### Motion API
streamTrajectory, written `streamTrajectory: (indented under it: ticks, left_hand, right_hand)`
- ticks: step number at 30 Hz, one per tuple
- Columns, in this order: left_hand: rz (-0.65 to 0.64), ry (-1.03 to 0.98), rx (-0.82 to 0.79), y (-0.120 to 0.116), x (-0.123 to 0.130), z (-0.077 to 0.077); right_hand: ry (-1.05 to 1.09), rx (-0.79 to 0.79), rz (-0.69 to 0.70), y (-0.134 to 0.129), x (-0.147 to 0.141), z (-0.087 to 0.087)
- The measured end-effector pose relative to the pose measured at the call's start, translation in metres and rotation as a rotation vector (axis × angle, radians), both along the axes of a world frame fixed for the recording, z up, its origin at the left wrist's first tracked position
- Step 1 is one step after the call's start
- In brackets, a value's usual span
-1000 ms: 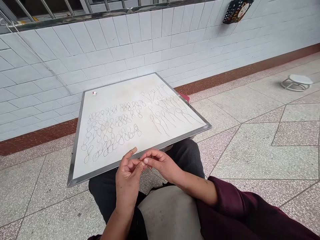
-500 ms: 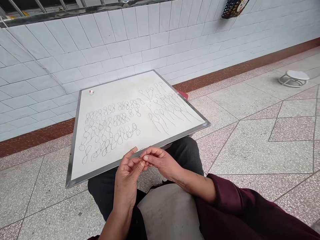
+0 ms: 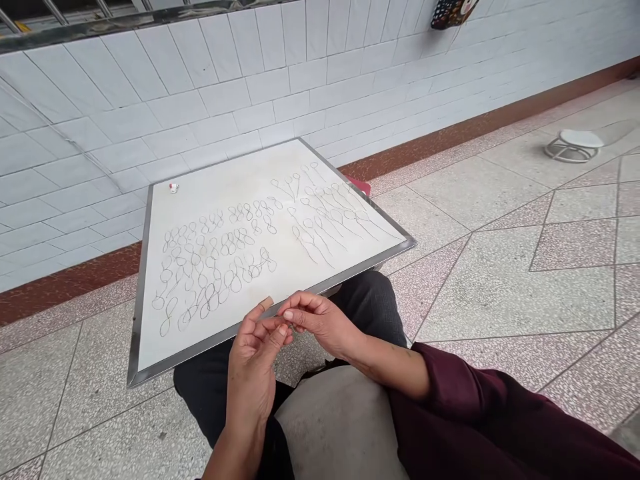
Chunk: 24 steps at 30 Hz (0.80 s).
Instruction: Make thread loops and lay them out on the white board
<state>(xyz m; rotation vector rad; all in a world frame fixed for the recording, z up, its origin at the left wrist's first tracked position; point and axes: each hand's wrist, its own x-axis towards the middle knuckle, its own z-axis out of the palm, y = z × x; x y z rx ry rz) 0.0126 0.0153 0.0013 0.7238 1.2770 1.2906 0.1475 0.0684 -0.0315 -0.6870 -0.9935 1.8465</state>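
Note:
Over the near edge of a white board (image 3: 240, 173) with a grey metal rim, my hands meet fingertip to fingertip. My left hand (image 3: 257, 353) pinches with thumb and index finger; another finger, wrapped in a tan bandage (image 3: 267, 304), points up. My right hand (image 3: 317, 323) is closed in a pinch against it. Between the fingertips is a thin dark strand, mostly hidden by the fingers. On the board's left half lie several figure-eight loops of thin dark strand (image 3: 233, 280). Single loops with long straight tails (image 3: 315, 243) lie on the right half.
A small white and red object (image 3: 173, 188) sits at the board's far left corner. White wall tiles (image 3: 200, 100) rise behind the board. A round white stool (image 3: 575, 143) stands on the speckled floor at right. A dark patterned bag (image 3: 450, 12) hangs on the wall.
The view has shifted slightly, so the board and stool appear a little further left. Both hands keep their pinch with hardly any movement.

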Motion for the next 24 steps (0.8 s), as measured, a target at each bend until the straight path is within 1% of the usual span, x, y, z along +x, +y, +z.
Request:
streamTrajectory:
  ticks: [6, 12, 15, 17, 21, 24]
  left_hand:
    - [0.003, 0.022, -0.016, 0.001, 0.001, -0.004]
    - [-0.051, 0.044, -0.001, 0.0, 0.004, -0.009]
    - [-0.082, 0.023, -0.014, 0.001, 0.007, -0.01]
    - [-0.094, 0.012, -0.023, 0.001, 0.007, -0.011]
    - [-0.097, 0.005, 0.0, 0.002, 0.005, -0.013]
    - [-0.095, 0.025, 0.02, 0.001, 0.002, -0.013]
  right_hand:
    - [-0.027, 0.065, -0.02, -0.001, -0.001, -0.001]
    - [-0.159, 0.11, -0.149, -0.002, -0.005, -0.007]
    - [-0.194, 0.135, -0.177, -0.003, -0.006, -0.006]
    - [-0.188, 0.147, -0.158, -0.003, -0.005, -0.005]
    - [-0.131, 0.161, -0.04, 0.0, 0.001, -0.005]
    - [-0.144, 0.192, 0.024, 0.003, 0.005, -0.004]
